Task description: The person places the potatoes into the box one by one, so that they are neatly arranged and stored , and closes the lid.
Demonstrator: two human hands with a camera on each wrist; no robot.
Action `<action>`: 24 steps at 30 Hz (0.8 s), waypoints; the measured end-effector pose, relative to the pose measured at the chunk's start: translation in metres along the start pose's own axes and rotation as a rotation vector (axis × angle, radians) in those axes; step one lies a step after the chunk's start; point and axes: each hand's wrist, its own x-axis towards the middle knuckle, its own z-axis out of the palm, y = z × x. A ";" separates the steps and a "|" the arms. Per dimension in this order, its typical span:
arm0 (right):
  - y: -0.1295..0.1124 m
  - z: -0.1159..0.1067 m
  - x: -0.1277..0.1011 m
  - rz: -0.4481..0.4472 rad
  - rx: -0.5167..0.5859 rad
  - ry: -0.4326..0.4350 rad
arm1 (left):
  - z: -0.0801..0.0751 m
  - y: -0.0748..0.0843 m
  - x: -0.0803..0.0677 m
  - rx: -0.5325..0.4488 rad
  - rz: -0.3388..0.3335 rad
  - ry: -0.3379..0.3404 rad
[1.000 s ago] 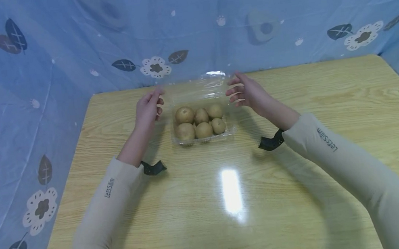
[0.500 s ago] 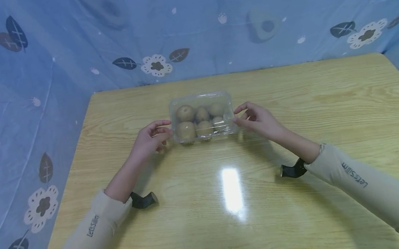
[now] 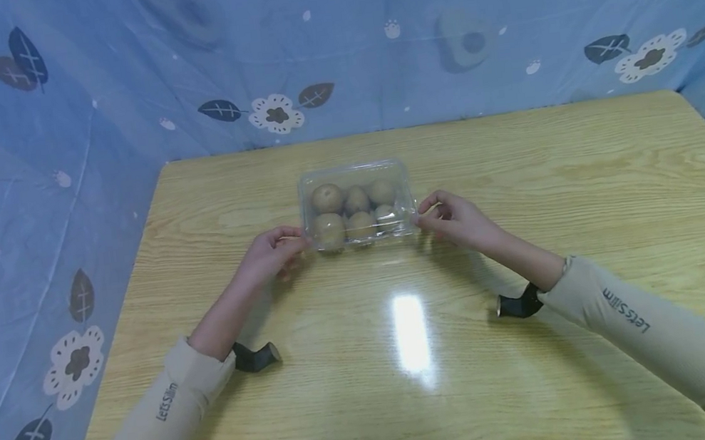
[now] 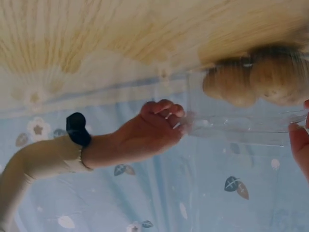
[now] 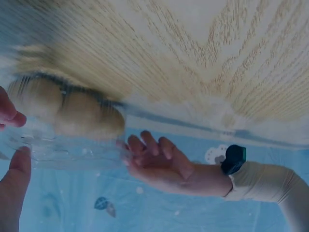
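A clear plastic clamshell box (image 3: 354, 177) with its lid down sits mid-table and holds several round brown fruits (image 3: 327, 198). My left hand (image 3: 299, 240) pinches the box's near left corner. My right hand (image 3: 424, 214) pinches the near right corner. In the left wrist view the right hand (image 4: 169, 118) curls its fingers on the box's rim (image 4: 241, 126), with the fruits (image 4: 241, 82) beside it. In the right wrist view the left hand (image 5: 145, 152) grips the opposite rim (image 5: 72, 151) near the fruits (image 5: 87, 116).
The box rests on a light wooden table (image 3: 548, 178) with a bright glare patch (image 3: 411, 332) toward me. Blue fabric with a leaf and flower print (image 3: 277, 113) hangs close behind and to both sides. Black straps (image 3: 253, 356) sit at both wrists.
One second ago the lid stood open with both hands at its far edge. The lid has come down, and both hands have moved to the box's near corners and closed on them.
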 end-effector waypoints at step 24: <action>0.003 0.002 0.000 -0.010 -0.038 -0.059 | -0.004 -0.001 0.001 0.090 0.052 -0.085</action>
